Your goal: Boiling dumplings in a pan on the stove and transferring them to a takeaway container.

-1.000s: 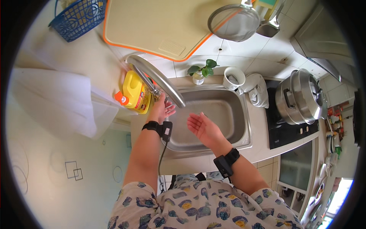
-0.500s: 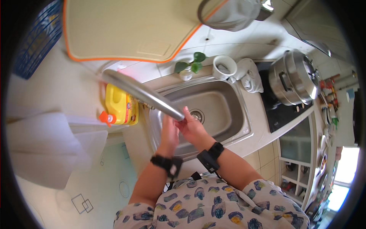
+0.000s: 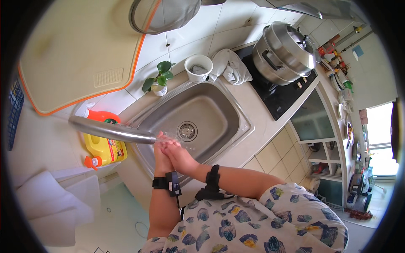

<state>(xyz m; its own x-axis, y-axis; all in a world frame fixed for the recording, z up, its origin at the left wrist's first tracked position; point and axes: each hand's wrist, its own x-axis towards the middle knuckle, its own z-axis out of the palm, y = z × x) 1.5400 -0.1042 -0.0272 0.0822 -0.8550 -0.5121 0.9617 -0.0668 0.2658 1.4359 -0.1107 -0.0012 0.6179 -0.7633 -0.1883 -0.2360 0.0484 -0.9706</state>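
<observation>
My left hand [image 3: 160, 157] and my right hand [image 3: 181, 159] lie palm to palm beneath the tip of the silver faucet [image 3: 114, 132]. Water [image 3: 172, 138] runs from the spout and splashes over the fingers, blurring them in part. The fingers look stretched out, with no object visible between the palms. Both hands are over the near left part of the steel sink [image 3: 213, 110], close to its round drain [image 3: 187, 131]. Each wrist wears a black strap with a small device.
Left of the sink stand a yellow jug [image 3: 110, 148] and a red bottle [image 3: 102, 115]. Along the back are a potted plant [image 3: 163, 79], a white tub [image 3: 197, 75] and a cloth [image 3: 236, 69]. A steamer pot [image 3: 276, 55] sits on the black cooktop [image 3: 283, 101]; a cutting board [image 3: 80, 55] leans behind.
The view has swung, so the sink and cooktop appear farther left. My hands have come together palm to palm under the spout, and splashing water now shows.
</observation>
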